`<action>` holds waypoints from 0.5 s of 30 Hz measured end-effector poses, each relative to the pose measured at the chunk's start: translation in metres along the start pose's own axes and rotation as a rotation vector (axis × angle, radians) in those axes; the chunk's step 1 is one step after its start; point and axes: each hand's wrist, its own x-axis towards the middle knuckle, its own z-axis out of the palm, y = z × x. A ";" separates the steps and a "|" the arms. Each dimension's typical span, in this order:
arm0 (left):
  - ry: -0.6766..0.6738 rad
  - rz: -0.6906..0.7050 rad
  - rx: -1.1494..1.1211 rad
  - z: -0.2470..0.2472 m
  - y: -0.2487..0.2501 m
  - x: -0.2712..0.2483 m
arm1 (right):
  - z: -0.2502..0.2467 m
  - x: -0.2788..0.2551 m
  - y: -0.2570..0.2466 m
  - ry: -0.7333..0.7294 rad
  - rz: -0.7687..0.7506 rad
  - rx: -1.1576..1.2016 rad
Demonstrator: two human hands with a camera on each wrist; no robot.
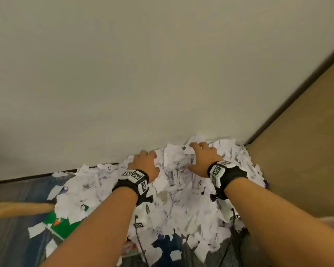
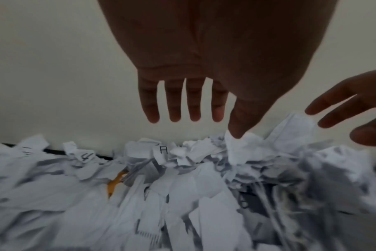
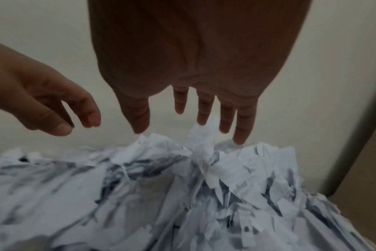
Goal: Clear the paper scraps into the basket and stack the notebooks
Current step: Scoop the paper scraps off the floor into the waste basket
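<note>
A big heap of white paper scraps lies on the floor in the corner against the wall. My left hand hovers over the heap's far left with its fingers straight and spread, and its thumb touches a scrap. My right hand reaches over the heap's far right, where its straight fingertips touch the top scraps. Neither hand holds anything. A green notebook pokes out from under scraps at the left. A dark blue cover shows at the near edge. No basket is in view.
The cream wall stands right behind the heap, and a brown panel closes the right side. A tan bar-like object enters from the left edge. Grey carpet lies to the left. Something purple peeks out at the heap's right.
</note>
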 end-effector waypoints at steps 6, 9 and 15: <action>-0.163 -0.072 0.032 0.080 -0.022 0.044 | 0.095 0.029 0.029 -0.179 0.181 0.087; -0.217 -0.072 0.086 0.117 -0.037 0.043 | 0.130 0.025 0.033 -0.194 0.188 0.020; -0.002 0.019 0.142 0.109 -0.040 0.030 | 0.128 0.029 0.022 -0.078 0.168 -0.003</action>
